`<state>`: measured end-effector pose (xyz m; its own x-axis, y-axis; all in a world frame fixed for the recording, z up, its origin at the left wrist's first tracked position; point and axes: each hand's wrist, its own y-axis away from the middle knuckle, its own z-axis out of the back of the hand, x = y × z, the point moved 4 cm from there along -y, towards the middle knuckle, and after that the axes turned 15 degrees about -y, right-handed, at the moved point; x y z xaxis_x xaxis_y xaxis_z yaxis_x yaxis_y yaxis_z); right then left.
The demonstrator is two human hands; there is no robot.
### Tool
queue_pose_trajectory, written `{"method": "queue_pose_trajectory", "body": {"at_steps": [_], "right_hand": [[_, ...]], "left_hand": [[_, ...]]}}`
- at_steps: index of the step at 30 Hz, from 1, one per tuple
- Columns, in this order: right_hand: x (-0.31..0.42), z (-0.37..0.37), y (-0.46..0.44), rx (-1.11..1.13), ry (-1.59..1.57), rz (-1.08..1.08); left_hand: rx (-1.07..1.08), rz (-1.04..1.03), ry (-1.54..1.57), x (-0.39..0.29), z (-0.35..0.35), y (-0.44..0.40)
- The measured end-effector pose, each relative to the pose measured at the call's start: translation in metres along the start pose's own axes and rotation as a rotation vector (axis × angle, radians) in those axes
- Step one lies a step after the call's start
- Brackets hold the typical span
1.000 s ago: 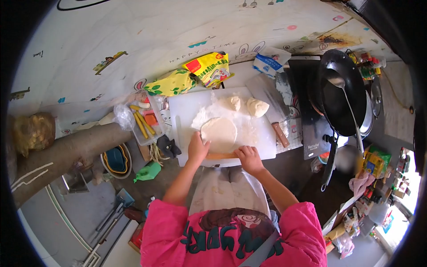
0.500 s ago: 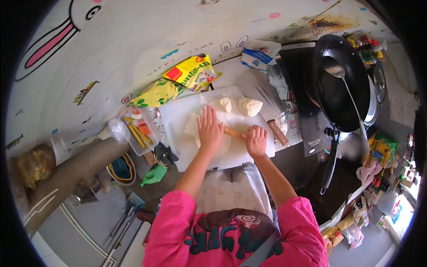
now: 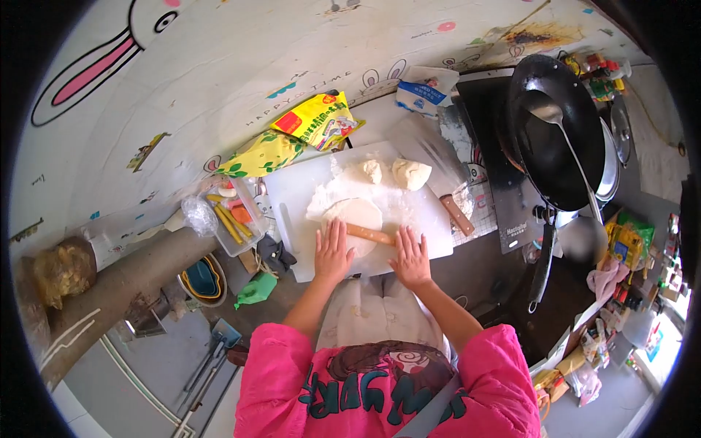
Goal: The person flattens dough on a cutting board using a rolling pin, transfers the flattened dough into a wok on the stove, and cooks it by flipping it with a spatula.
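A wooden rolling pin (image 3: 371, 234) lies across a flat round sheet of dough (image 3: 355, 212) on the white cutting board (image 3: 294, 193). My left hand (image 3: 334, 253) rests on the pin's left end, fingers stretched out. At the other end, my right hand (image 3: 411, 258) lies with its fingers spread over the pin. Both hands are open and press from above rather than wrapping round it; the pin's ends are hidden under them. Beyond the sheet sit a small dough lump (image 3: 372, 171) and a larger dough lump (image 3: 412, 174), with loose flour around them.
Right of the board lies a cleaver (image 3: 456, 214) with a wooden handle. A black wok (image 3: 558, 153) holding a metal spatula (image 3: 549, 113) stands on the cooktop (image 3: 485, 131). Yellow packets (image 3: 318, 120) lie behind the board, and a plastic container (image 3: 239, 237) stands to its left.
My left hand has come off the dough sheet, back toward me onto the pin's left end. My right hand has shifted slightly nearer me, its fingers now spread out instead of curled round the pin.
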<state>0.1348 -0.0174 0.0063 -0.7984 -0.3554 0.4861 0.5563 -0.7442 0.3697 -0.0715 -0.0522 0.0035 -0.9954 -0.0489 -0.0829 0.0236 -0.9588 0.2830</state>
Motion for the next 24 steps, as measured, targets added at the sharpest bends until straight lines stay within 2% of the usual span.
{"method": "queue_pose_trajectory", "body": {"at_steps": [4,7,10,14,22,24], "right_hand": [[0.008,-0.008,0.015,0.055,0.013,0.032],[0.016,0.011,-0.004,0.051,0.075,-0.049],[0.016,0.01,-0.028,-0.093,0.04,-0.095],[0.027,-0.006,-0.017,0.051,0.146,-0.115],[0.041,-0.03,0.04,0.169,0.095,0.204],[0.035,-0.029,0.034,0.181,0.111,0.2]], "left_hand": [[-0.018,-0.004,-0.015,0.004,0.008,0.016],[-0.095,-0.018,0.056,0.0,0.026,-0.005],[-0.186,-0.079,0.093,-0.008,0.03,-0.031],[-0.167,-0.131,0.044,-0.007,0.009,-0.017],[-0.127,-0.157,0.028,0.003,-0.022,0.076],[-0.132,-0.145,0.025,0.004,-0.021,0.074]]}}
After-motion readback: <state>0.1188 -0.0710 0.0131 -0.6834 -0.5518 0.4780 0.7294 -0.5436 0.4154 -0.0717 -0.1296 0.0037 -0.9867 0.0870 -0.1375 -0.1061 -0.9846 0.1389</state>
